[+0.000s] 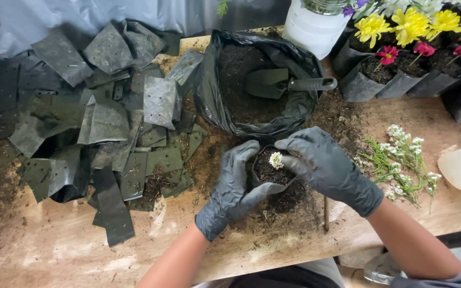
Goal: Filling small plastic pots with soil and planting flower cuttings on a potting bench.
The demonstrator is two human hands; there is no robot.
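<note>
A worn wooden table (54,250), dusted with dark soil, fills the scene. Across its left half spreads a heap of flat, empty black plastic nursery bags (92,122), some overlapping, some soiled. At the far middle stands a large open black plastic sack of dark potting soil (225,101), and a dark grey hand trowel (284,82) lies on the soil inside it, its handle pointing right over the rim. At the far right stands a row of filled black grow bags holding yellow, pink and purple flowers (417,32), with a white plastic container (310,29) just left of them. On the right, near the sack, lies a loose bunch of green sprigs with small white flowers (401,160). In the near middle sits a small black plastic grow bag filled with soil (273,173), a tiny white flower (276,159) standing in it. The left hand in a grey glove (230,189) cups the bag's left side and base, grasping it. The right hand in a grey glove (321,162) curls over the bag's right rim, fingertips on the soil beside the flower.
</note>
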